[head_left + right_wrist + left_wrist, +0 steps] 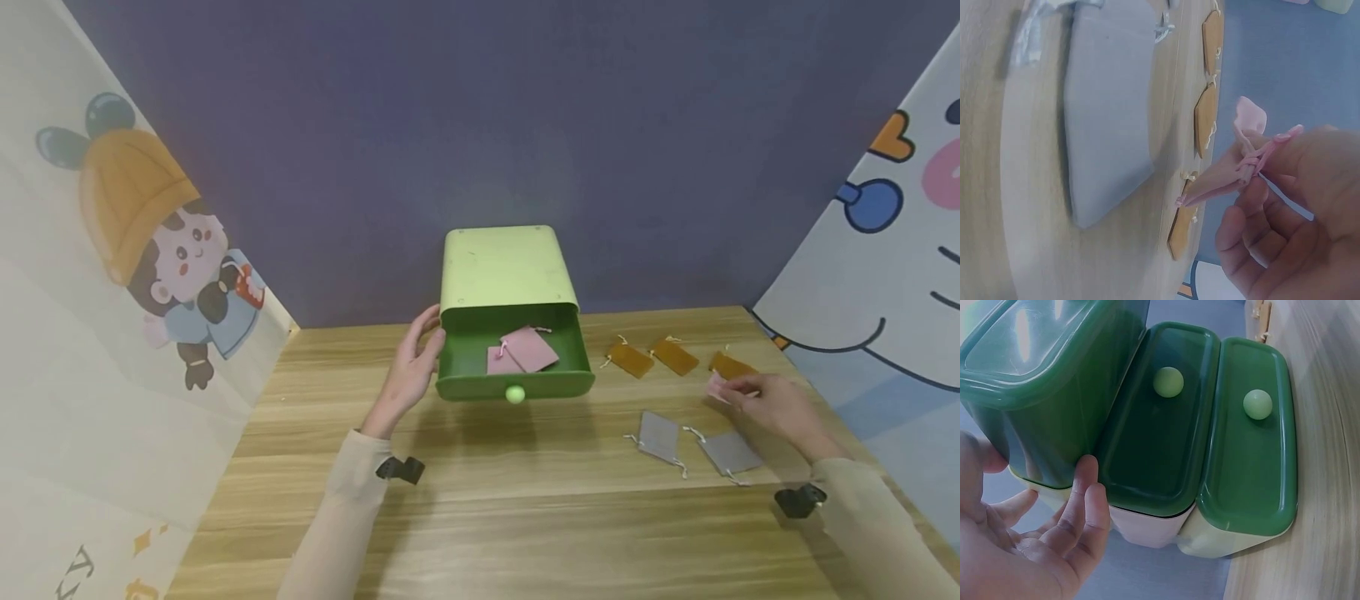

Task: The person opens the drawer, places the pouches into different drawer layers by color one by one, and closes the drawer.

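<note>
A small drawstring pouch (717,387) of pink cloth is pinched between the thumb and fingers of my right hand (780,410), at the right of the table. Its pink cord (1259,156) shows at the fingertips in the right wrist view. My left hand (408,371) rests its fingers against the left side of a light green cabinet (506,267) and its top drawer. That dark green drawer (465,388) is pulled out, with a round knob (515,395) on its front. Inside it lie two pink pouches (531,350), one overlapping the other.
Orange pouches (675,357) lie in a row right of the cabinet, one just behind my right hand. Two grey pouches (660,436) lie nearer me. Two lower drawers (1160,437) are closed. A dark blue wall (375,167) stands behind, with printed panels at both sides.
</note>
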{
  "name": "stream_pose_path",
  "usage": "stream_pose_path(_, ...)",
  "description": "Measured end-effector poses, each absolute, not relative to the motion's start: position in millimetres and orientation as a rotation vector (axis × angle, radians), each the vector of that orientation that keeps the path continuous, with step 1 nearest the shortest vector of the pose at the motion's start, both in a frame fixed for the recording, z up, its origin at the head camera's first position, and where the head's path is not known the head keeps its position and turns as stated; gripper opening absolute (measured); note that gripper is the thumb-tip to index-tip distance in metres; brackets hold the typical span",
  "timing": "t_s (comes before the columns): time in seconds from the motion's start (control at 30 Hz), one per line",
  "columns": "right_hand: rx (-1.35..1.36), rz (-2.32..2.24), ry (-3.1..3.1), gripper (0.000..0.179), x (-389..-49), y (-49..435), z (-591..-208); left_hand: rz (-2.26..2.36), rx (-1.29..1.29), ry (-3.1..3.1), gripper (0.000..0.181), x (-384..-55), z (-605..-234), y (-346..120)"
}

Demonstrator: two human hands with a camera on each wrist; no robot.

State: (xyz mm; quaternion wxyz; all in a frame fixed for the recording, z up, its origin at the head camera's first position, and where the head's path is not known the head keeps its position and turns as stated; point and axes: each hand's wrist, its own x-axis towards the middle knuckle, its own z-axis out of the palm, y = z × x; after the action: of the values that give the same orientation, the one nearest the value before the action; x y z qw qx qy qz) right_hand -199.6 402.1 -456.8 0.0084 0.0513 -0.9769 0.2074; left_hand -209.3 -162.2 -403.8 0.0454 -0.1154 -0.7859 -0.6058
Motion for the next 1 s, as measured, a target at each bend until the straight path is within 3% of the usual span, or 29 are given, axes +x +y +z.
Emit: stream_pose_path(1.0,0.184,0.667,-3.025,0.059,-192,385,-442,-1.845,-0.349,-2.406,0.056,-208,-403,-162)
